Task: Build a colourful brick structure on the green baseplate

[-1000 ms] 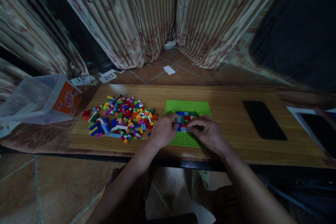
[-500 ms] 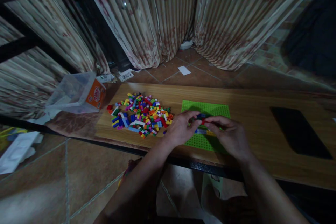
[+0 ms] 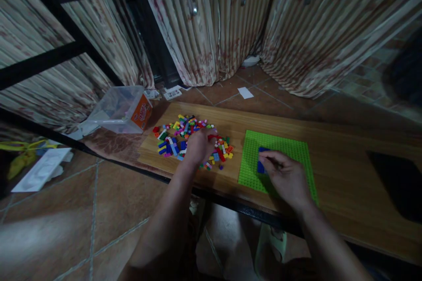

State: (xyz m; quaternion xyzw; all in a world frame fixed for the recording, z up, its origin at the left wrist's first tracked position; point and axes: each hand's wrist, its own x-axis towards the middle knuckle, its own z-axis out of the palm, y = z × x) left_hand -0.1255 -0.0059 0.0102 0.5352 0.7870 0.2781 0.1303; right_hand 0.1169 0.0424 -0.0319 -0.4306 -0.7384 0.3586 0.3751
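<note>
My left hand (image 3: 198,145) is over the heap of small coloured building bricks (image 3: 171,145). Its fingers point down among the bricks and are smeared, so I cannot tell whether they grip one. My right hand (image 3: 286,173) is at the green studded baseplate (image 3: 252,140), thumb and fingertips pinched together. Blue bricks (image 3: 261,166) sit on the plate just left of those fingertips. The right hand hides part of the plate, and whatever may be in the pinch does not show.
The wooden board (image 3: 224,118) carries heap and plate, with a black flat object (image 3: 395,184) at its right. A clear plastic tub (image 3: 118,109) with an orange label stands beyond the left end. White packaging (image 3: 41,170) lies on the tiled floor.
My left hand has left the baseplate and moved left to the brick heap. My right hand stays over the plate, now beside the blue bricks. The view has shifted, so things appear farther right.
</note>
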